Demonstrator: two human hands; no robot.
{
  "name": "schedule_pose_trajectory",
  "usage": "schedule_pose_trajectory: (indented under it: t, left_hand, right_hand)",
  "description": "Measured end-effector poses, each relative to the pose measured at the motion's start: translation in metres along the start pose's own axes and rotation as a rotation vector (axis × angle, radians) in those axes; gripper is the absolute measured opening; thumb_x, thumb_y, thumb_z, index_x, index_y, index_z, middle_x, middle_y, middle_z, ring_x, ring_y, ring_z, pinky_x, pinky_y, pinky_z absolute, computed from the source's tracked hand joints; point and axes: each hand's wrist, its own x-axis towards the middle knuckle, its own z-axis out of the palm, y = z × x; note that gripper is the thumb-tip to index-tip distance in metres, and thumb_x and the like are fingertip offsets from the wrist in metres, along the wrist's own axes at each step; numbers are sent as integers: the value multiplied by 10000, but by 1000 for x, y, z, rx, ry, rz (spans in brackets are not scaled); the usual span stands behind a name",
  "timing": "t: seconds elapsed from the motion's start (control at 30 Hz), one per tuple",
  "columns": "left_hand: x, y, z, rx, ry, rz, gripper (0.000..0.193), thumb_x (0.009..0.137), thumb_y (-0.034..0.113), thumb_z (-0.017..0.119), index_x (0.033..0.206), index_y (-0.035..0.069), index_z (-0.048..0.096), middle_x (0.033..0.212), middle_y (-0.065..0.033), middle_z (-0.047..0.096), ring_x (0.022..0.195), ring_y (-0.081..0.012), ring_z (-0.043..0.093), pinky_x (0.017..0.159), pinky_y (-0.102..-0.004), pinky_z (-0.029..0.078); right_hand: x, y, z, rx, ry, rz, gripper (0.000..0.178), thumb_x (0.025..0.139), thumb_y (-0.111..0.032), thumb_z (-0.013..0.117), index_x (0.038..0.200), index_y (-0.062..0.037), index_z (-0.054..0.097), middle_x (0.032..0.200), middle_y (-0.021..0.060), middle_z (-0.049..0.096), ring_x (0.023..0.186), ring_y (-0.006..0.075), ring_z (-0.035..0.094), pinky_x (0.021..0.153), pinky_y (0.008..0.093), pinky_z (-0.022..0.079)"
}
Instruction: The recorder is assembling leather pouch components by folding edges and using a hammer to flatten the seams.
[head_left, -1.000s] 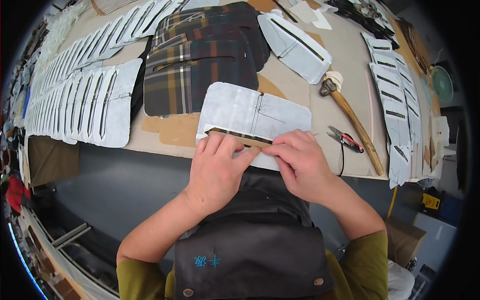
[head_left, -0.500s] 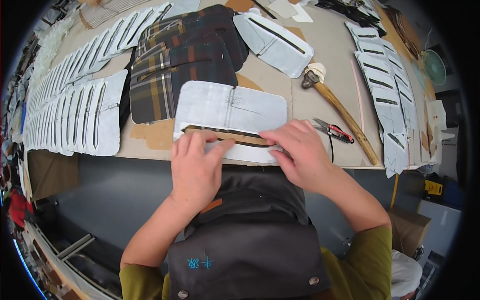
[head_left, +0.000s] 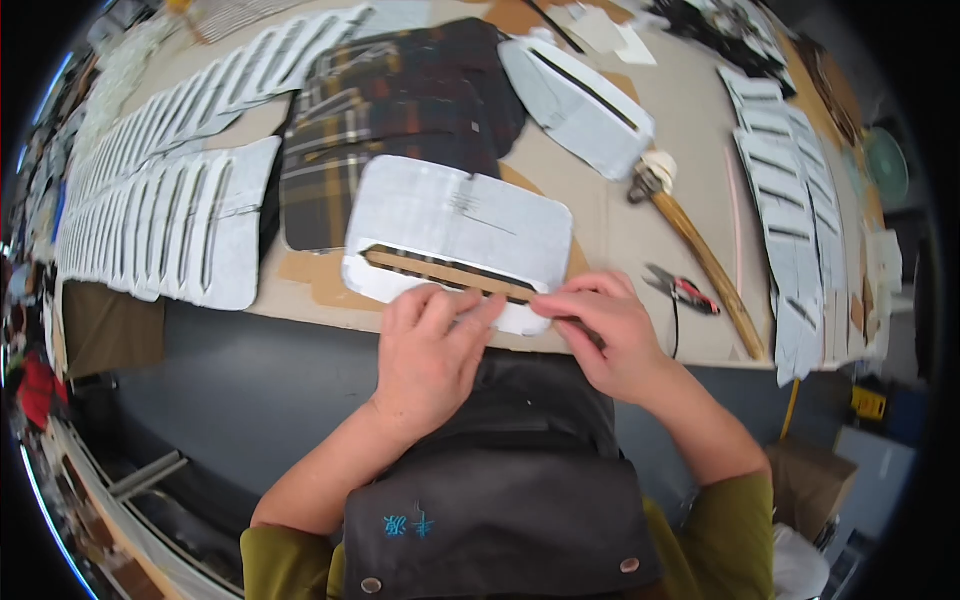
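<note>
A pale grey-white panel (head_left: pixel 430 205) with rounded corners lies at the table's front edge, turned slightly askew. Along its near side runs a long dark-edged slot, with plaid cloth showing in it and a narrow tan strip (head_left: pixel 425 267) laid lengthwise. My left hand (head_left: pixel 430 345) is closed, its bent fingertips and thumb pressing on the strip right of its middle. At the strip's right end my right hand (head_left: pixel 610 335) pinches with thumb and index finger. The fingers partly hide that end and the panel's near edge.
Plaid panels (head_left: pixel 390 110) lie stacked behind. Slotted pale panels (head_left: pixel 235 220) overlap in rows at left, with more (head_left: pixel 775 190) at right. Another pale panel (head_left: pixel 580 105) rests at the back. Right of my hands are a wooden-handled hammer (head_left: pixel 710 265) and red-handled snips (head_left: pixel 690 292).
My left hand has slid right along the strip, uncovering its left end. The panel has tilted, its right side now nearer me. The whole view has shifted slightly.
</note>
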Motion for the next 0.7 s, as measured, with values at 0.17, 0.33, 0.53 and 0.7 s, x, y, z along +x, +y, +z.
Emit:
schedule_pose_trajectory:
  t: [0.17, 0.33, 0.53, 0.7]
  left_hand:
    - [3, -12, -15, -173, 57, 6, 287, 816, 55, 758, 1101, 89, 745, 1048, -50, 666, 961, -274, 583, 882, -403, 447]
    - [18, -43, -24, -136, 169, -54, 184, 818, 1, 744, 998, 37, 736, 1027, -70, 680, 929, -295, 616, 837, -386, 487]
    - [19, -51, -18, -181, 162, -78, 175, 816, -9, 741, 984, 37, 760, 992, -62, 689, 948, -279, 619, 847, -381, 496]
    - [19, -52, -16, -203, 157, -61, 183, 811, -9, 743, 985, 42, 771, 970, -51, 695, 951, -278, 615, 854, -380, 497]
  right_hand:
    - [19, -8, -7, 243, 99, 218, 363, 803, 27, 730, 1152, -73, 710, 1041, 63, 725, 942, 270, 641, 831, 363, 502]
    - [72, -15, 17, 230, -11, 149, 280, 815, 37, 725, 1079, -49, 690, 976, 104, 708, 839, 261, 671, 762, 355, 535]
    - [106, -8, 30, 331, -167, 286, 167, 817, -41, 775, 957, -31, 685, 875, 92, 712, 742, 198, 683, 665, 309, 535]
    - [140, 4, 22, 251, -484, 438, 145, 775, -26, 825, 777, -24, 681, 690, -2, 647, 618, 54, 566, 586, 247, 471]
